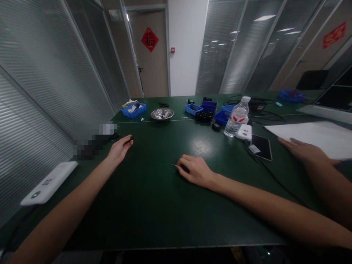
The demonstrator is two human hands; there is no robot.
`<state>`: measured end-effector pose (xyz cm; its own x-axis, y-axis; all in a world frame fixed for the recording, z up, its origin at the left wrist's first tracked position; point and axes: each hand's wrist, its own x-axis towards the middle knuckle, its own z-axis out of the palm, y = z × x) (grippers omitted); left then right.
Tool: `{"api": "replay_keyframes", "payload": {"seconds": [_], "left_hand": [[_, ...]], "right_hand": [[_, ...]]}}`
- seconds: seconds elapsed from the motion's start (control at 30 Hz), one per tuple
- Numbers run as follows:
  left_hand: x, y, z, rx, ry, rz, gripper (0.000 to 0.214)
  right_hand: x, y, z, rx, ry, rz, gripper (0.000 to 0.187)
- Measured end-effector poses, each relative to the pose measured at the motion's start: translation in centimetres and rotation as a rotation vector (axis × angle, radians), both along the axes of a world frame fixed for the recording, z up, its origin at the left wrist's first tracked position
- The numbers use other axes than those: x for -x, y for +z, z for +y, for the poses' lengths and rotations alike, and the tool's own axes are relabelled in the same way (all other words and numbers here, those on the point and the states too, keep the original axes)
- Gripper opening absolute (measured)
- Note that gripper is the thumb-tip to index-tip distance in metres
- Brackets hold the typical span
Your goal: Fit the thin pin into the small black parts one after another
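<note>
My right hand [194, 168] rests over the green table in front of me, its fingers curled in a pinch. A thin, pale, pointed tip [174, 165] sticks out to the left of those fingers; the rest of it is hidden in the hand, so its kind does not show. Further left and forward, my left hand [120, 149] is held with thumb and fingers close together. Something small and dark shows between its fingertips, too small to name. Beyond both hands stands a round metal bowl [162, 118] with small pieces in it.
Blue trays [134, 113] stand at the back left and centre. On the right are a water bottle [237, 117], a white power bank [244, 132], a phone [261, 147] with a cable, and another person's hand [308, 149] by white paper [316, 134]. A white device [49, 185] lies left.
</note>
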<state>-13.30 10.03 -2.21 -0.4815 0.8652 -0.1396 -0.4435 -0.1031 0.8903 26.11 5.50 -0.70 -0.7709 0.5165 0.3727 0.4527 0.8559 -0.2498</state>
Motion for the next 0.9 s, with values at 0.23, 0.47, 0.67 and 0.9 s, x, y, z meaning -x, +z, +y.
{"api": "replay_keyframes", "payload": {"seconds": [0.23,0.47,0.67,0.9], "left_hand": [[3.5,-0.2,0.3,-0.033,0.249,0.006,0.012],[4.3,0.0,0.0,-0.047,0.331,0.018,0.014],[4.3,-0.5,0.3,-0.046,0.331,0.045,0.013],[4.0,-0.4,0.1,-0.047,0.326,0.084,0.013]], "right_hand": [[-0.1,0.0,0.0,0.000,0.000,0.001,0.016],[-0.2,-0.2,0.1,0.003,0.003,-0.007,0.016],[-0.1,-0.2,0.1,0.002,0.005,0.004,0.016],[-0.1,-0.1,0.0,0.011,-0.005,-0.002,0.016]]}}
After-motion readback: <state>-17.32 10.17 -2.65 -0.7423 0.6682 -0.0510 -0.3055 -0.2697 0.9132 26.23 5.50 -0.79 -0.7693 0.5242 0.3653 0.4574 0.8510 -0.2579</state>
